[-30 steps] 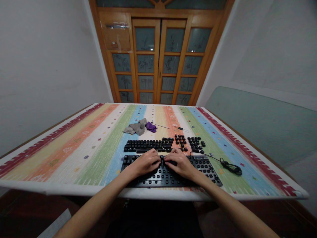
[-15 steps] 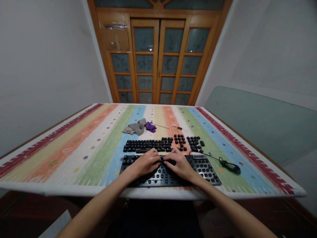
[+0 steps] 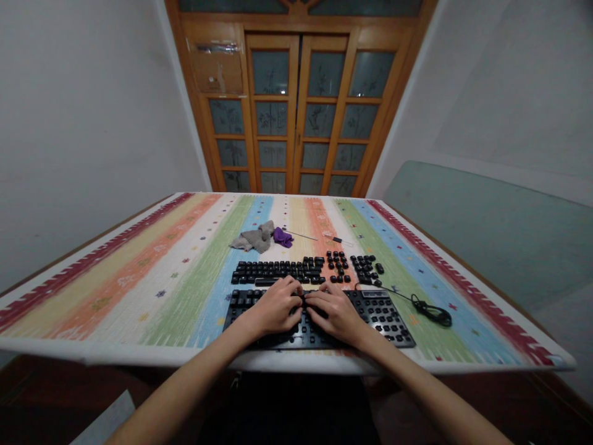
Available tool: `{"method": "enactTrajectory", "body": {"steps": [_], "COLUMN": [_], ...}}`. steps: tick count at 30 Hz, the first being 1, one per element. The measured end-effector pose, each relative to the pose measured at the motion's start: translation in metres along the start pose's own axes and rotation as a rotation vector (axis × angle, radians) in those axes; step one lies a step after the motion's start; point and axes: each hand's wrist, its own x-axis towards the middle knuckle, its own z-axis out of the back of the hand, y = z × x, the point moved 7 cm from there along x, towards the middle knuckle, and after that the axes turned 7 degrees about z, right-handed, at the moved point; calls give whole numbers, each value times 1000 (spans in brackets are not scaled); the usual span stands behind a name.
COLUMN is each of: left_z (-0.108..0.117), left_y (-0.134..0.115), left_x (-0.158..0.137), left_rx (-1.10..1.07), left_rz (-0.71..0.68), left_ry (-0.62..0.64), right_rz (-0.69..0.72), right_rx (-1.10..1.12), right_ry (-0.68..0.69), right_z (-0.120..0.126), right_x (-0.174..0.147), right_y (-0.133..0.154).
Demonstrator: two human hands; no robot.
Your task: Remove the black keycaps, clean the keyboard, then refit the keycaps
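Observation:
A black keyboard [image 3: 319, 340] lies at the table's front edge, many of its key positions bare, with keycaps [image 3: 237, 298] fitted at its upper left. My left hand [image 3: 281, 304] rests over its middle, fingers curled and thumb bent in. From the other side my right hand [image 3: 334, 312] leans in, also with bent, closed fingers. Their fingertips nearly meet at the keyboard's top row, around a small dark spot. Whatever they pinch is too small and hidden to name. Behind the keyboard, loose black keycaps [image 3: 278, 269] lie in rows, with a long space bar [image 3: 265, 282] in front.
A grey cloth [image 3: 257, 239] and a purple cloth [image 3: 282, 237] lie farther back, near a thin rod [image 3: 301, 235] and a small wire keycap puller [image 3: 339, 240]. More keycaps [image 3: 365, 267] sit at right. The coiled cable [image 3: 433, 313] lies right of the keyboard.
Both hands stay at the same spot on the keyboard. The fingers have shifted slightly, and my left thumb has moved a little lower. The view has shifted slightly.

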Motion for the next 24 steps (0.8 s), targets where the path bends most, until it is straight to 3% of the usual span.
{"method": "enactTrajectory", "body": {"steps": [8, 24], "left_z": [1, 0], "left_y": [3, 5], "left_x": [5, 0], "left_rx": [42, 30], "left_rz": [34, 83], "left_ry": [16, 48], "right_rz": [58, 14], "right_rx": [-138, 49], "right_ry": [59, 57], "right_z": [-11, 5], "right_x": [-1, 2], "right_y": [9, -3]}}
